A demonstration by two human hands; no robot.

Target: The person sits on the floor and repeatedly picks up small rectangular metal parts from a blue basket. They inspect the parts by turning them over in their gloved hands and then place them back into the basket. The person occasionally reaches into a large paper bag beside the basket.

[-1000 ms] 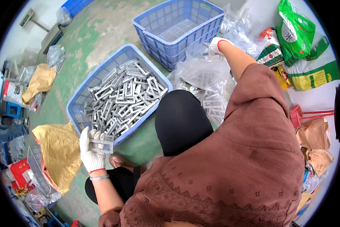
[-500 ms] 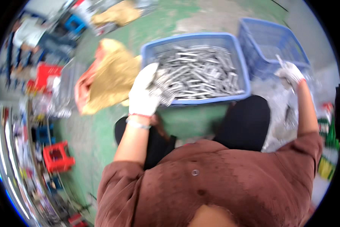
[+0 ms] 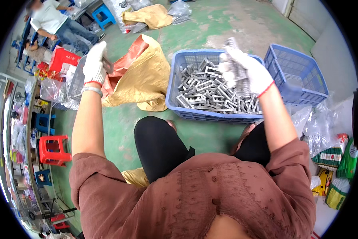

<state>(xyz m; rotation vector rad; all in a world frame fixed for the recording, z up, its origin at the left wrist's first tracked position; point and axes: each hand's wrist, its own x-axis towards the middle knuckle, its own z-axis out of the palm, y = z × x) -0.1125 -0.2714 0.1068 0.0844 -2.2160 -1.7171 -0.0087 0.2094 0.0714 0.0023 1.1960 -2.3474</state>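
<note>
My left hand, in a white knit glove, is raised beside the opening of a yellow paper-like sack with a red-orange inside. Its fingers point upward with the thumb apart, and I see nothing in it; its palm side looks grey. Over the right part of a blue plastic basket hangs my gloved right hand, its fingers closed around a bunch of grey metal pieces, slightly blurred. Many loose grey rectangular metal frames fill the basket beneath it.
A second blue basket stands to the right, with clear plastic bags near it. Red stool and shelving line the left side. A person sits at the far left near a blue stool. My knees flank the near floor.
My left hand has moved left from the filled basket to the sack. My right hand has come from the second basket to above the filled one. The view has shifted.
</note>
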